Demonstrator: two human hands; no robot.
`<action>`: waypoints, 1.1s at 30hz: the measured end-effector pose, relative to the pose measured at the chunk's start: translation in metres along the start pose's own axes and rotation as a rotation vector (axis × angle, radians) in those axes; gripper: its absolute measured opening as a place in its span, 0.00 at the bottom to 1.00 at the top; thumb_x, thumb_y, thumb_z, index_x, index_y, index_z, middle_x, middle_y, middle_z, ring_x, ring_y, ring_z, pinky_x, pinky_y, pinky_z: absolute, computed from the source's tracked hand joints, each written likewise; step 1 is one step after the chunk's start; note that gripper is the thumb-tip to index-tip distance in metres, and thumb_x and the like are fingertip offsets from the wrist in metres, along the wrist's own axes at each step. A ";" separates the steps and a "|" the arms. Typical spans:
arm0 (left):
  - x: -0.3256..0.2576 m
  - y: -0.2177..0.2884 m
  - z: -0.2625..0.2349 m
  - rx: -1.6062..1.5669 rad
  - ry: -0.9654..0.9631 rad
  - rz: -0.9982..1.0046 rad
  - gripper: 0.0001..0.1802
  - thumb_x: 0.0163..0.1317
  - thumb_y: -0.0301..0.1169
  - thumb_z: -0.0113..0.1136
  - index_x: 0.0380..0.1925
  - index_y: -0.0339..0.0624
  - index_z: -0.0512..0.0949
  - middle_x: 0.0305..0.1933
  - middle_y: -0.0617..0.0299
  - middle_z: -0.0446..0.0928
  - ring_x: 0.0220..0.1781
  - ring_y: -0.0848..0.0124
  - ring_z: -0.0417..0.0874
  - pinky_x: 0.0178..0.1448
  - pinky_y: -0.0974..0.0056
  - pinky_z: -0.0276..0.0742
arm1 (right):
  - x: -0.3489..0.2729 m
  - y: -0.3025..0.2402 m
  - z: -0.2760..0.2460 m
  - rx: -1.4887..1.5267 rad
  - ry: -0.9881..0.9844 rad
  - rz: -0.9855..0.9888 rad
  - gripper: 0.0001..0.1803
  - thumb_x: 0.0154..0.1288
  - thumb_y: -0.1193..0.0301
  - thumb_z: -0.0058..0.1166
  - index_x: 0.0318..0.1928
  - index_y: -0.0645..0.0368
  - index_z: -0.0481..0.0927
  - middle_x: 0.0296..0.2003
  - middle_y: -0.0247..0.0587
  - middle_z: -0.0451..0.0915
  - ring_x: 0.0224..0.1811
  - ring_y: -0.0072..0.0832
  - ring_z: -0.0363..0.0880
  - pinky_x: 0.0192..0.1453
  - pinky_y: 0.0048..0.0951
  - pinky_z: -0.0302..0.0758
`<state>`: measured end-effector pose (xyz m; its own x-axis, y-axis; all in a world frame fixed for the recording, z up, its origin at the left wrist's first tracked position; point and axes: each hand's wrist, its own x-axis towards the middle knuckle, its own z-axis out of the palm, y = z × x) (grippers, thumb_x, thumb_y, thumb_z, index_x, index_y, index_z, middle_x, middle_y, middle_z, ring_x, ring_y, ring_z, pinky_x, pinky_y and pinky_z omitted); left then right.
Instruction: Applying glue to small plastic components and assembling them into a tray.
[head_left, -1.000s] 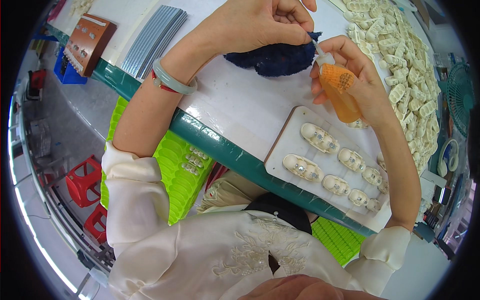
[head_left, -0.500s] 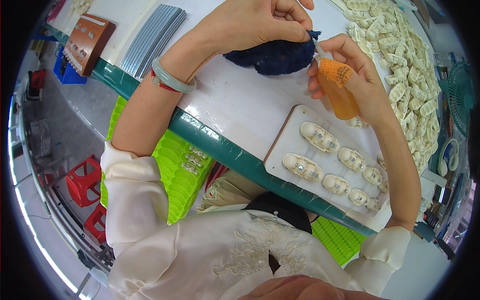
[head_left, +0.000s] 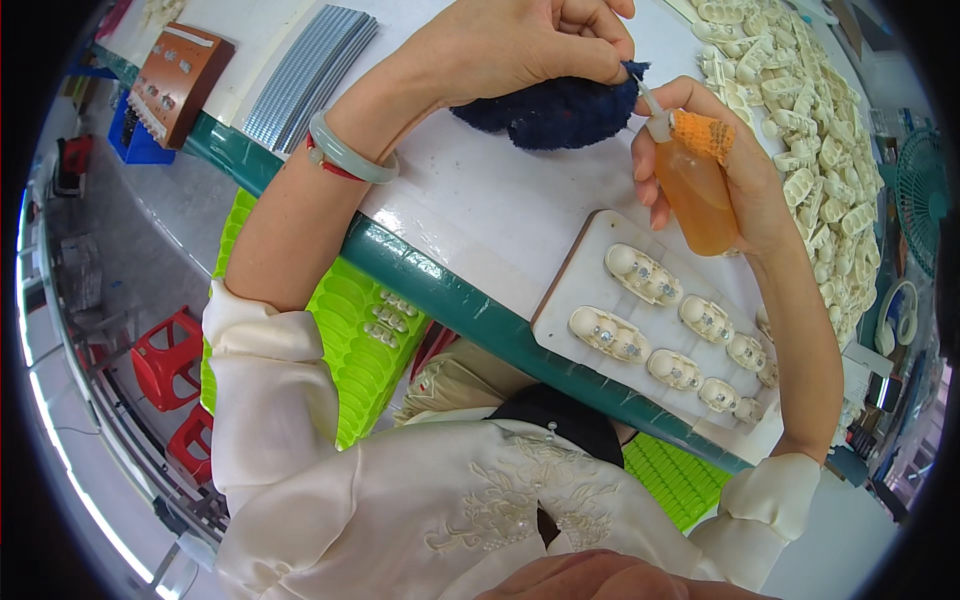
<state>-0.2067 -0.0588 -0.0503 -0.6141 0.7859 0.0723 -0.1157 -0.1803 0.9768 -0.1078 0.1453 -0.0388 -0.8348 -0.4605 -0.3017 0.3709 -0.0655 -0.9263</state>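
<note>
— Fingers [head_left: 600, 60] of your left hand [head_left: 520, 45] are pinched together on the top edge of the dark blue cloth [head_left: 550, 110], right where the nozzle meets it. Do you see that?

— Yes. And your right hand [head_left: 740, 170]?

— Your right hand is wrapped around the small orange bottle [head_left: 695, 190], fingers closed on its body, and the bottle is tilted so its white nozzle touches the cloth beside your left fingertips.

— Where does the cloth lie?

— On the white desk [head_left: 480, 200], bunched under your left hand, near the far side from you.

— What else is close?

— Just below your right hand a white tray [head_left: 590, 285] sits at the desk's green edge, carrying cream-coloured moulded parts [head_left: 640, 272] in two rows. A big heap of similar parts [head_left: 800, 120] lies beyond your right hand. A green bangle [head_left: 345, 155] circles your left wrist.
</note>
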 end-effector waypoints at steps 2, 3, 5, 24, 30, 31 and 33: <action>0.002 -0.003 -0.005 -0.014 -0.017 0.022 0.19 0.49 0.15 0.58 0.41 0.36 0.65 0.32 0.62 0.76 0.32 0.81 0.75 0.39 0.78 0.72 | -0.002 0.003 -0.003 0.040 -0.029 -0.030 0.25 0.62 0.52 0.40 0.50 0.58 0.68 0.33 0.47 0.75 0.31 0.27 0.77 0.30 0.27 0.77; 0.003 -0.004 -0.007 -0.028 -0.035 0.044 0.19 0.49 0.15 0.58 0.41 0.36 0.65 0.32 0.62 0.76 0.32 0.81 0.75 0.39 0.78 0.72 | -0.002 0.004 -0.004 0.082 -0.058 -0.059 0.26 0.62 0.51 0.41 0.50 0.59 0.68 0.33 0.46 0.75 0.31 0.27 0.77 0.29 0.27 0.77; 0.003 -0.004 -0.007 -0.018 -0.031 0.037 0.18 0.49 0.15 0.57 0.40 0.36 0.66 0.32 0.62 0.76 0.32 0.81 0.75 0.39 0.78 0.72 | -0.001 0.003 -0.003 0.060 -0.046 -0.052 0.26 0.62 0.51 0.41 0.50 0.59 0.68 0.32 0.46 0.75 0.30 0.26 0.77 0.28 0.26 0.77; 0.004 -0.014 0.007 0.548 0.257 0.179 0.12 0.66 0.29 0.47 0.43 0.33 0.74 0.38 0.60 0.78 0.44 0.76 0.79 0.50 0.72 0.72 | -0.151 -0.024 -0.012 -0.342 0.471 -0.492 0.25 0.60 0.70 0.55 0.56 0.64 0.65 0.38 0.41 0.76 0.40 0.25 0.75 0.45 0.25 0.73; 0.002 -0.011 -0.014 0.738 0.318 0.132 0.17 0.68 0.36 0.46 0.38 0.31 0.78 0.37 0.59 0.79 0.43 0.73 0.77 0.52 0.71 0.68 | -0.301 0.016 -0.018 -0.636 1.213 -0.736 0.26 0.60 0.74 0.54 0.58 0.65 0.62 0.43 0.41 0.75 0.45 0.27 0.75 0.52 0.27 0.70; 0.003 -0.012 -0.017 0.774 0.329 0.167 0.17 0.68 0.35 0.46 0.38 0.31 0.78 0.38 0.58 0.79 0.43 0.73 0.77 0.52 0.71 0.68 | -0.323 0.029 -0.017 -0.604 1.363 -0.734 0.26 0.61 0.75 0.53 0.58 0.65 0.62 0.43 0.40 0.75 0.46 0.27 0.74 0.53 0.26 0.70; 0.012 -0.017 -0.015 0.806 0.319 0.219 0.16 0.68 0.35 0.46 0.38 0.31 0.78 0.39 0.58 0.80 0.44 0.73 0.77 0.52 0.70 0.68 | -0.362 0.061 -0.021 -0.572 1.537 -0.736 0.25 0.61 0.77 0.52 0.57 0.65 0.62 0.43 0.40 0.75 0.46 0.26 0.74 0.54 0.25 0.70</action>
<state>-0.2235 -0.0551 -0.0689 -0.7603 0.5586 0.3316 0.5393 0.2582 0.8016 0.2090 0.3269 0.0090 -0.4611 0.6909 0.5569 -0.1065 0.5799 -0.8077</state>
